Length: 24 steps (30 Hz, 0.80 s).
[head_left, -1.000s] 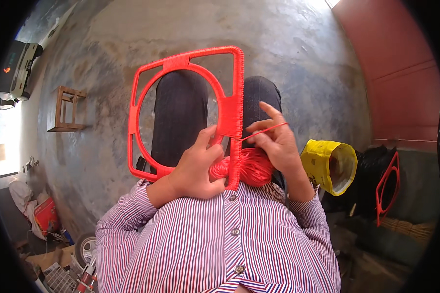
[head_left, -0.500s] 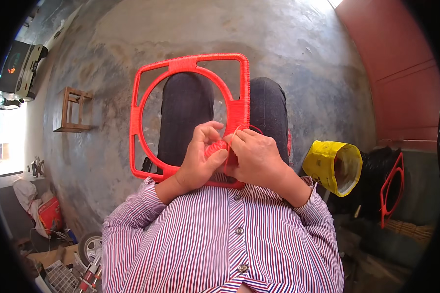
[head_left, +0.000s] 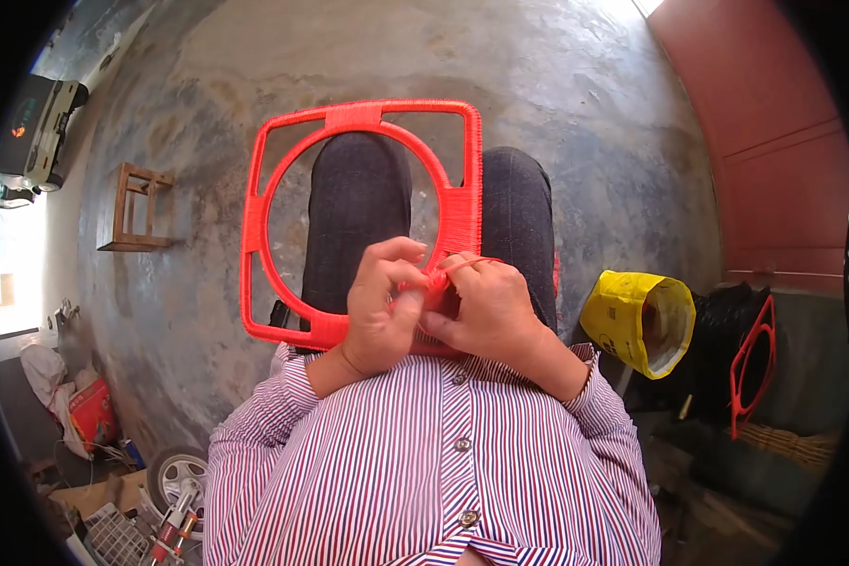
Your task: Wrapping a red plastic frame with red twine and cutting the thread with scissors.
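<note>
"Across a seated person's (head_left: 415, 453) lap, a square red frame (head_left: 460, 222) with a round inner ring sits over the left leg (head_left: 357, 203). What's under way?"

"Red cord (head_left: 436, 281), apparently being passed around the frame's right side. The right hand's (head_left: 489, 304) fingers pinch it; the left hand's (head_left: 383, 307) curl just beside, their grip too blurred to tell."

"Next move?"

"It would seem to call for drawing the strand snug against the wrapping."

"And around them?"

"Yellow bag (head_left: 623, 316) at right, wooden stool (head_left: 134, 243) well apart at left."
</note>
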### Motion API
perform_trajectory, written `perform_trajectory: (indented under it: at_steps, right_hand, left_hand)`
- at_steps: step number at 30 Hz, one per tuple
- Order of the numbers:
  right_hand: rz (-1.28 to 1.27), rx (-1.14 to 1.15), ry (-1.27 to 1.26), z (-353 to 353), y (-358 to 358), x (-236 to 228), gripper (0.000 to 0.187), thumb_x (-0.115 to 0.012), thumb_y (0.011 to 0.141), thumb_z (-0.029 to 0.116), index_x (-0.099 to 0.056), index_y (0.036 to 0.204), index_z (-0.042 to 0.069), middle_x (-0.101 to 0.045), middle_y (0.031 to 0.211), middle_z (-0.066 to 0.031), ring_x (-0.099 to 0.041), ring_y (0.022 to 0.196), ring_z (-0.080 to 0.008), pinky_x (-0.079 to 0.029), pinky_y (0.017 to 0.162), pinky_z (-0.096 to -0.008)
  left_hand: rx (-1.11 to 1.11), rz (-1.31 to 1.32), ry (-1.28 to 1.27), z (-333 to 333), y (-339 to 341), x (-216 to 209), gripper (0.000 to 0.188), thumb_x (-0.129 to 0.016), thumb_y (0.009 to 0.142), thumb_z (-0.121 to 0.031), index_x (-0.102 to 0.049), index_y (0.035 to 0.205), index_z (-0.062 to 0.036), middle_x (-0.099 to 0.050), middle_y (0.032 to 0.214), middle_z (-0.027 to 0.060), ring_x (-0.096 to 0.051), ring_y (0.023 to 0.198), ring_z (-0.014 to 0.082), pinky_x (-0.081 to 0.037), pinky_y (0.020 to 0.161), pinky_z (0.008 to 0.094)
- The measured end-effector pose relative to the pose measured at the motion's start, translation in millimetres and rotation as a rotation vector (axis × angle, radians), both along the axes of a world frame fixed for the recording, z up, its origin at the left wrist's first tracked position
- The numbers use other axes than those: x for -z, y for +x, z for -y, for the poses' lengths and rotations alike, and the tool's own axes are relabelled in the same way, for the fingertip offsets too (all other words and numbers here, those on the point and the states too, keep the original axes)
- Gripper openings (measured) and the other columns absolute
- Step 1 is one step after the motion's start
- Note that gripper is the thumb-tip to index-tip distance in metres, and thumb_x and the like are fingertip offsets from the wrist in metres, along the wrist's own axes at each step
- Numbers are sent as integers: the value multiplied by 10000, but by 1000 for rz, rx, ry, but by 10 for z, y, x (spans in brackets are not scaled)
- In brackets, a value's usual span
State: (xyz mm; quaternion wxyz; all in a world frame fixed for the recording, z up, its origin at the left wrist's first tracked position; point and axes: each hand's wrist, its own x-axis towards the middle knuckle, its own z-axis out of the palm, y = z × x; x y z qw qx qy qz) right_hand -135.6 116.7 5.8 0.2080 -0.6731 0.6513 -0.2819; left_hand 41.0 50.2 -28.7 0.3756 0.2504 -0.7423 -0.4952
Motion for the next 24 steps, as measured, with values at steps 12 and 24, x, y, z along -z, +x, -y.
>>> perform_trajectory:
  at_steps: [12, 24]
  right_hand:
    - [1640, 444, -357, -62, -599, 90, 270, -721, 916, 108, -629, 1161, 39, -683, 1062, -56, -660, 957, -161, -530, 882, -315]
    - [1411, 774, -843, -770, -2232, -9, 249, -614, 977, 304, -609, 1121, 101, -676, 1059, -116, -665, 935, -256, -550, 850, -429]
  left_hand:
    - [-31, -2, 464, 108, 0, 63, 125, -511, 934, 48, -571, 1024, -16, -504, 1264, 99, -561, 1103, 147, -483, 981, 295]
    - [69, 75, 592, 167, -74, -58, 450, -603, 924, -23, -450, 1347, -12, -495, 1295, 110, -544, 1134, 137, -529, 926, 273]
